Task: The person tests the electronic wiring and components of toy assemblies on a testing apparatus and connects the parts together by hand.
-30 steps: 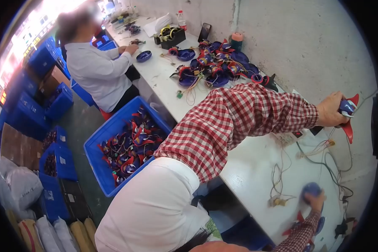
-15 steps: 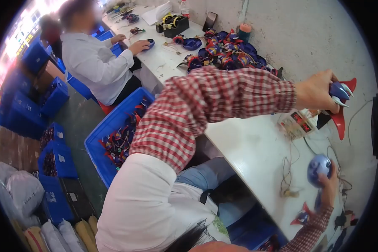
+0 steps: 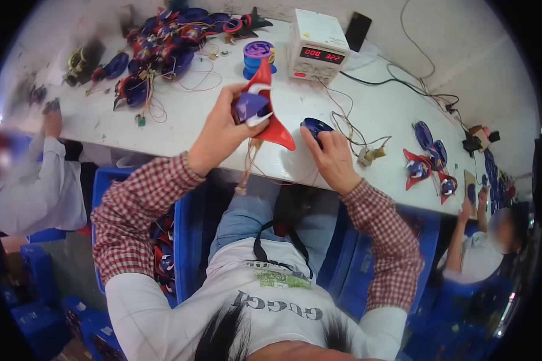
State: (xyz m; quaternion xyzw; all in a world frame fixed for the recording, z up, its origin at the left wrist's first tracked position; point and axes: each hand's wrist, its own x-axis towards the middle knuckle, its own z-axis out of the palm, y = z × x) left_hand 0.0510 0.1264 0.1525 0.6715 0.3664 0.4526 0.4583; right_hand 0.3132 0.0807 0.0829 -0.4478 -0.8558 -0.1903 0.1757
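My left hand (image 3: 223, 129) is closed around a red and purple horned part (image 3: 251, 106) with white fangs, held up over the table's front edge. Thin wires (image 3: 250, 157) hang below it. To the right, my right hand (image 3: 333, 157) has its fingers on a dark blue round shell (image 3: 317, 127) at the tabletop. Behind the horned part stands a blue and purple round container (image 3: 259, 55). A power supply (image 3: 317, 48) with lit red digits sits behind the shell, and wires with a clip (image 3: 370, 155) lie right of it.
Many wired red and purple parts (image 3: 162, 51) are heaped at the back left. Several more (image 3: 418, 168) lie at the right. A phone (image 3: 358, 31) is by the wall. Co-workers sit at the left (image 3: 33, 186) and right (image 3: 479, 256). A blue bin (image 3: 190, 240) stands beside my lap.
The view has swung round to face the table. Both hands have come closer together in front of me, the left with the horned part, the right with the shell now low at the table.
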